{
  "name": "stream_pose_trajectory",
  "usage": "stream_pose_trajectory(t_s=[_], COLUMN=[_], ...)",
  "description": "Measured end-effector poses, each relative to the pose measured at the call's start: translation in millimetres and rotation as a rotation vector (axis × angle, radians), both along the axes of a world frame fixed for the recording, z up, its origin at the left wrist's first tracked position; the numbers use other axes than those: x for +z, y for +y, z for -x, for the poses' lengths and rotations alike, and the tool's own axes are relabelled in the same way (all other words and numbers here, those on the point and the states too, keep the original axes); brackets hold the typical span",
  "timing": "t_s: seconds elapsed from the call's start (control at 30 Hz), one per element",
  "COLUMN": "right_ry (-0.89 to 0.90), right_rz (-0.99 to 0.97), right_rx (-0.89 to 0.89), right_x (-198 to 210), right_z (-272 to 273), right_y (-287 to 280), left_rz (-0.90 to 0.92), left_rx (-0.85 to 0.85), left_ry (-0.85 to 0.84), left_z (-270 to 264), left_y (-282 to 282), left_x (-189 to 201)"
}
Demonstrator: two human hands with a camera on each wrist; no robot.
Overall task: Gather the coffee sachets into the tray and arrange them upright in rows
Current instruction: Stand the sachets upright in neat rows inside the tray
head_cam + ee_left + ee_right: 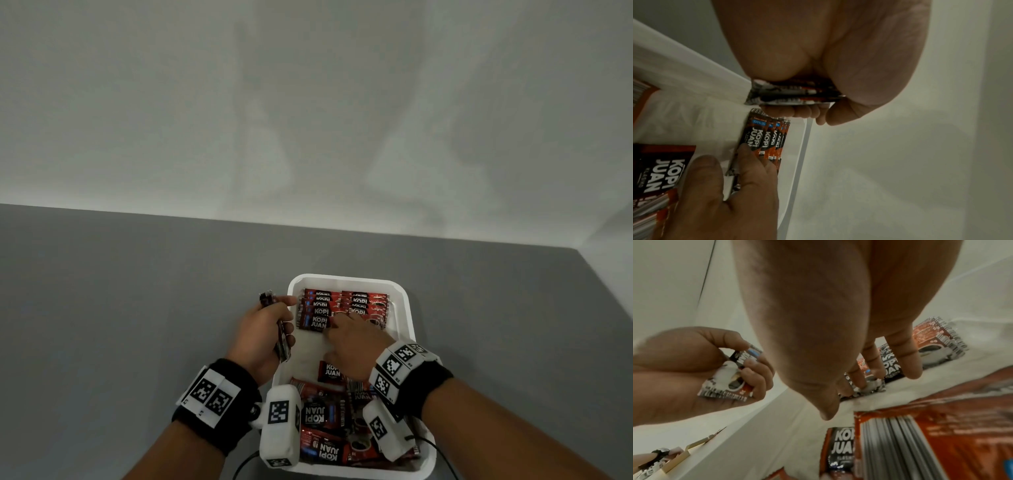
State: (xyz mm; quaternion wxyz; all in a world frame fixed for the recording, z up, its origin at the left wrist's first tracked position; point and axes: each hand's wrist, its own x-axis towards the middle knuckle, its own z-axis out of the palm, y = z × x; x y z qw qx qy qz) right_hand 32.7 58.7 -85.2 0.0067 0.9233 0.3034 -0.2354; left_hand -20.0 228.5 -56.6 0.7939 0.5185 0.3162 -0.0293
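A white tray (346,277) stands on the grey table. At its far end, red-and-black coffee sachets (342,306) stand in two rows side by side. My right hand (342,323) lies over them with straight fingers (872,368) pressing on the nearest sachets (764,139). Just outside the tray's left rim, my left hand (277,325) grips a small stack of sachets (281,339), seen edge-on in the left wrist view (793,95). One sachet (330,370) lies flat mid-tray. Several loose sachets (325,419) are heaped at the near end.
The grey table (137,301) runs wide to the left and ends at a white wall behind. Its right edge (603,284) lies a short way past the tray. Wrist camera boxes and a black cable (245,462) hang at the tray's near end.
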Motion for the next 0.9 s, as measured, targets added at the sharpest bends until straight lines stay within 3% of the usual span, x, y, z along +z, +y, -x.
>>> stream_pose_trajectory(t_s=[0.4, 0.57, 0.73, 0.9], right_ry=[-0.015, 0.021, 0.295, 0.158], right_rz=[-0.077, -0.438, -0.936, -0.926], right_rx=[-0.023, -0.168, -0.489, -0.573], right_x=[2, 23, 49, 57], right_z=[-3, -9, -9, -14], right_y=[-1, -4, -5, -22], left_rz=[0.067, 0.001, 0.025, 0.027], left_rx=[0.005, -0.052, -0.067, -0.018], left_ry=[-0.013, -0.073, -0.124, -0.120], left_z=[2, -1, -11, -22], left_y=[2, -6, -23, -24], left_x=[0, 4, 7, 5])
